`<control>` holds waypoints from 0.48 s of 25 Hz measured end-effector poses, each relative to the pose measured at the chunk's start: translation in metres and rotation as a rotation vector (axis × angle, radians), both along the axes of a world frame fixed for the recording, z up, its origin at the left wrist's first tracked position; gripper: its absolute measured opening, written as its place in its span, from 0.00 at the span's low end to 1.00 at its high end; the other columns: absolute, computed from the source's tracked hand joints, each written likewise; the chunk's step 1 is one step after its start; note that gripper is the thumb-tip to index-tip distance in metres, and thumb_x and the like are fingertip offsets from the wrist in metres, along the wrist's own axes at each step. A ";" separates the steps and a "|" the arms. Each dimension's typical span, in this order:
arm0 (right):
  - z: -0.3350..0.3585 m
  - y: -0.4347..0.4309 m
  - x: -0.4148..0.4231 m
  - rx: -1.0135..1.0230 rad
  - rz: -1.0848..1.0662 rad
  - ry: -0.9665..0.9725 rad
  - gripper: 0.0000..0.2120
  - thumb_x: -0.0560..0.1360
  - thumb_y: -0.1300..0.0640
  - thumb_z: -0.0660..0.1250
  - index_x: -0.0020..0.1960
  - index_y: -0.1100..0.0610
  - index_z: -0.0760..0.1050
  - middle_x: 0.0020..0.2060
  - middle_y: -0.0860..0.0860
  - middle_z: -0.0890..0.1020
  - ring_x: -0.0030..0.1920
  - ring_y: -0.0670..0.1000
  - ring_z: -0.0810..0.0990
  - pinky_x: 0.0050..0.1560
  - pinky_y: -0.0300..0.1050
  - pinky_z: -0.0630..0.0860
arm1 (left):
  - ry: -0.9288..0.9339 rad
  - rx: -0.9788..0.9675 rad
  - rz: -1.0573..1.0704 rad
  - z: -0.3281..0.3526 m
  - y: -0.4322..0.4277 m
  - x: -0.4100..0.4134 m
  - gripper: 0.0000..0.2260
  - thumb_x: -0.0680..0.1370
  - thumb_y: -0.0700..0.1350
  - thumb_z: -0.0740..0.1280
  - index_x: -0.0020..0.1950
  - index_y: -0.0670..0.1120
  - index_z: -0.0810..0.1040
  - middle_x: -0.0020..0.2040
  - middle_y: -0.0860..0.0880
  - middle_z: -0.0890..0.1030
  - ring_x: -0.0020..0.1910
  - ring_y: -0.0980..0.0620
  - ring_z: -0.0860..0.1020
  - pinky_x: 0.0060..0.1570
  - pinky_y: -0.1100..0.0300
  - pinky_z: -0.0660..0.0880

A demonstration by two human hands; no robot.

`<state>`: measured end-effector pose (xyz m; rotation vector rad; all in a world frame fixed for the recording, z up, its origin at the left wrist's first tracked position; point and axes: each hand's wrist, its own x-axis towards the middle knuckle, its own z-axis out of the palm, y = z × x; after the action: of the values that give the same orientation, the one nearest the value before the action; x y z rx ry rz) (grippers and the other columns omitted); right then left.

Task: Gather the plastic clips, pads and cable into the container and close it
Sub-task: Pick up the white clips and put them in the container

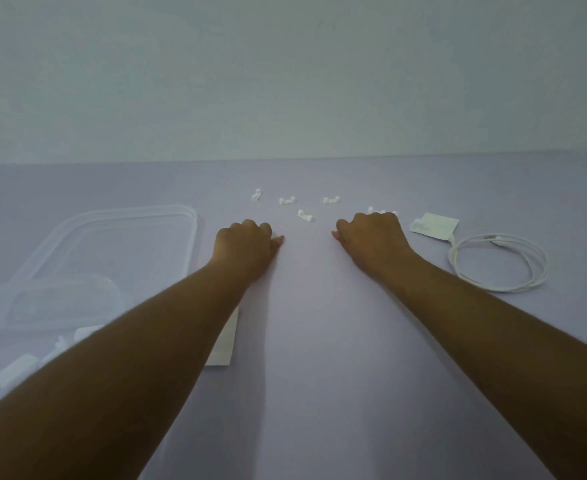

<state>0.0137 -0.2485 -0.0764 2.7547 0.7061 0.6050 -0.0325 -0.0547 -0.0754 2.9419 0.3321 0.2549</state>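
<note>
Several small white plastic clips (pixel 305 215) lie scattered on the pale purple surface beyond my hands. My left hand (pixel 247 244) rests knuckles up with fingers curled, and whether it holds anything is hidden. My right hand (pixel 371 233) is curled the same way, with more clips (pixel 382 212) just past its knuckles. A white pad packet (pixel 434 225) lies to the right, and a coiled white cable (pixel 499 265) beside it. The clear container (pixel 43 306) sits at the left with white pieces (pixel 15 370) in it, its clear lid (pixel 119 237) lying behind it.
A white paper sheet (pixel 224 341) lies partly under my left forearm. A plain pale wall rises behind the surface's far edge (pixel 285 161).
</note>
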 end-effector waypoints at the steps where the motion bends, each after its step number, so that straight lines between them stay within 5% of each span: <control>1: -0.008 -0.002 0.004 0.043 0.028 -0.040 0.15 0.61 0.50 0.81 0.28 0.56 0.76 0.20 0.51 0.74 0.17 0.53 0.73 0.29 0.35 0.48 | 0.023 0.081 -0.016 0.000 0.002 0.001 0.21 0.83 0.55 0.48 0.63 0.44 0.72 0.57 0.43 0.77 0.56 0.43 0.78 0.45 0.55 0.68; 3: -0.010 -0.004 0.009 0.102 0.079 -0.065 0.18 0.58 0.51 0.82 0.25 0.55 0.74 0.17 0.51 0.72 0.15 0.52 0.71 0.28 0.34 0.49 | 0.012 0.114 -0.048 -0.002 -0.001 -0.001 0.19 0.84 0.52 0.48 0.61 0.43 0.73 0.55 0.43 0.78 0.54 0.42 0.79 0.45 0.55 0.69; 5: -0.004 -0.006 0.005 0.218 0.065 -0.092 0.16 0.70 0.50 0.74 0.31 0.59 0.76 0.23 0.54 0.76 0.22 0.56 0.76 0.27 0.39 0.59 | 0.009 0.007 -0.064 0.004 -0.001 0.003 0.20 0.84 0.51 0.49 0.56 0.40 0.76 0.51 0.41 0.78 0.50 0.40 0.79 0.44 0.54 0.68; 7: 0.009 -0.014 0.007 0.815 -0.067 0.130 0.19 0.79 0.48 0.61 0.38 0.62 0.74 0.30 0.58 0.77 0.31 0.58 0.77 0.30 0.45 0.67 | -0.097 -0.598 -0.007 0.015 -0.003 0.012 0.21 0.83 0.52 0.51 0.44 0.40 0.75 0.38 0.41 0.74 0.37 0.43 0.74 0.40 0.56 0.68; 10: 0.026 -0.040 0.006 2.110 -0.080 0.815 0.18 0.81 0.52 0.58 0.34 0.59 0.67 0.29 0.54 0.70 0.24 0.50 0.70 0.22 0.38 0.62 | -0.234 -1.812 0.103 0.031 -0.009 0.026 0.18 0.82 0.48 0.55 0.34 0.44 0.66 0.29 0.48 0.66 0.24 0.53 0.64 0.24 0.64 0.65; 12: 0.022 -0.057 0.008 2.419 -0.078 0.978 0.17 0.80 0.53 0.57 0.34 0.58 0.68 0.30 0.53 0.71 0.23 0.47 0.71 0.20 0.33 0.59 | -0.224 -2.048 0.150 0.034 -0.012 0.027 0.16 0.80 0.43 0.54 0.32 0.42 0.67 0.31 0.46 0.69 0.25 0.53 0.65 0.21 0.67 0.64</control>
<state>0.0212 -0.3056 -0.0548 5.1218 -1.2557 -0.8721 -0.0052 -0.0666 -0.0410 0.8693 0.3814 0.0961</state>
